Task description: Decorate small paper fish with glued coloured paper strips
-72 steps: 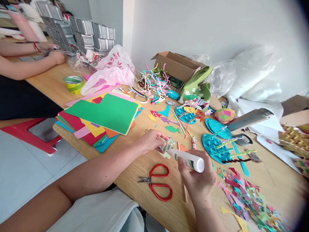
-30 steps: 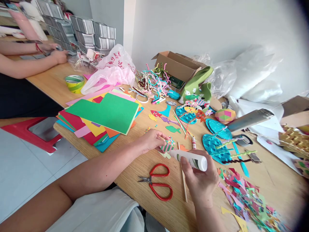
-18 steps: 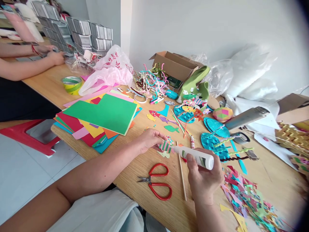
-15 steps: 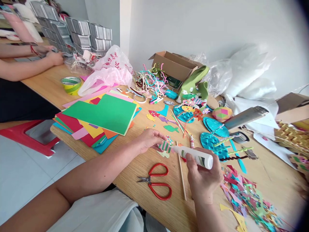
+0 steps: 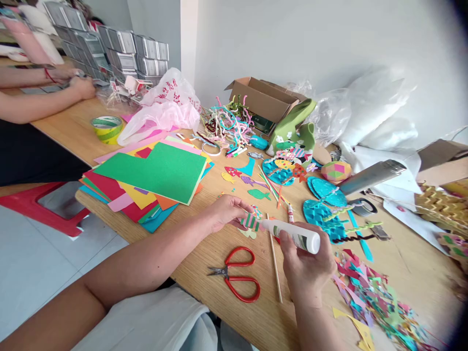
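Between the fingertips of my left hand (image 5: 231,213) is a small striped paper cutout (image 5: 250,222), green and pale, with a pinkish end. My right hand (image 5: 309,258) is wrapped around a white glue bottle (image 5: 292,235), tilted so its nozzle meets the right end of the cutout. Whether glue is coming out is too small to see. Below my hands, red-handled scissors (image 5: 241,275) lie on the table with blades to the left. A thin wooden stick (image 5: 275,263) lies beneath the bottle. Paper fish, among them a green one (image 5: 259,195), lie beyond my hands.
Stacked coloured paper (image 5: 157,170) lies left, near yellow-green tape (image 5: 107,129). Pipe cleaners (image 5: 228,122) and a cardboard box (image 5: 261,95) are at the back. Right are blue crafts (image 5: 323,219), a metallic cylinder (image 5: 373,178) and paper scraps (image 5: 380,292). A co-worker's hands (image 5: 78,85) are far left.
My right hand and the glue bottle have shifted very slightly to the left. My left hand keeps the striped cutout in the same place.
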`<state>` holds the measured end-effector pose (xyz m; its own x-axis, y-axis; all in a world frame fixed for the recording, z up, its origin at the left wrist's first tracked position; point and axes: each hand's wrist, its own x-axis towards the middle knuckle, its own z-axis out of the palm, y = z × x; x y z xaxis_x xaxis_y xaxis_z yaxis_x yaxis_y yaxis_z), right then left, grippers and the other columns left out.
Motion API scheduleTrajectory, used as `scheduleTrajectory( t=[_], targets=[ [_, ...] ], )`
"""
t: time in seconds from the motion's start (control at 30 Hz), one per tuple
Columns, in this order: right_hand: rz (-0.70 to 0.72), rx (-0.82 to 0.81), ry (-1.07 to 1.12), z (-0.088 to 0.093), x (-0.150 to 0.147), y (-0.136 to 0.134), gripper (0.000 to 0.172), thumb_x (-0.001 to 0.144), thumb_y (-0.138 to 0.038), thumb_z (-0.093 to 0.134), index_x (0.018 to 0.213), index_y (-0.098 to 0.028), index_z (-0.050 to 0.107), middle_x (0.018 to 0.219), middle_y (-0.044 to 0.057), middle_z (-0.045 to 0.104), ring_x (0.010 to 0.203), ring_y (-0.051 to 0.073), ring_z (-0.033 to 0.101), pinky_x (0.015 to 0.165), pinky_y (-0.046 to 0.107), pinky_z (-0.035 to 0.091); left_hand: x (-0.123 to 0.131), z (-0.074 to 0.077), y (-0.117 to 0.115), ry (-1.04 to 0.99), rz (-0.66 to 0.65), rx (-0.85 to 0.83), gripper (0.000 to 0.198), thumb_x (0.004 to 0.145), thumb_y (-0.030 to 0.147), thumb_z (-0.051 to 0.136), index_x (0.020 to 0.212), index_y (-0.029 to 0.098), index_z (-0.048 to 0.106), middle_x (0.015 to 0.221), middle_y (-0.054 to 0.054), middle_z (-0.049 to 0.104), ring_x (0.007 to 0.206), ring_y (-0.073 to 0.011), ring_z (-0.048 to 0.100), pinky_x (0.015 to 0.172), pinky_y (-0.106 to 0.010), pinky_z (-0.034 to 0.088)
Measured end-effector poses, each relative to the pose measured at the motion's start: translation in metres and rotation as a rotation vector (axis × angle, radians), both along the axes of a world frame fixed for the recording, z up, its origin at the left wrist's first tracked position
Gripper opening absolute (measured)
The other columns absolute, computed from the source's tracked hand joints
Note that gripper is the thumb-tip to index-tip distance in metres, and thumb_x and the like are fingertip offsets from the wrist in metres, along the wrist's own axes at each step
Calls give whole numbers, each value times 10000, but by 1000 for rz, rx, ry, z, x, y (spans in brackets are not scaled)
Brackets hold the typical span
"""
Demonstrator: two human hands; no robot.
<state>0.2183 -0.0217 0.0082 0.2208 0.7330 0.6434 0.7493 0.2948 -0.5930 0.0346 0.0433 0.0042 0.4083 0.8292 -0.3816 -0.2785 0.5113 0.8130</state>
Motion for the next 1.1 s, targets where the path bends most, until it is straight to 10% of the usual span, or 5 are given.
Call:
scheduleTrajectory(
  t=[1.1],
  targets=[
    [24,-68,80,-1,2,-2,287,743,-432,691,816,-169,604,680,11,594,547,127,505,499,238,399,-1,3,1,5,6,7,168,607,97,746,752,91,662,690,-61,688,582,-151,651,560,-295,548]
  ],
)
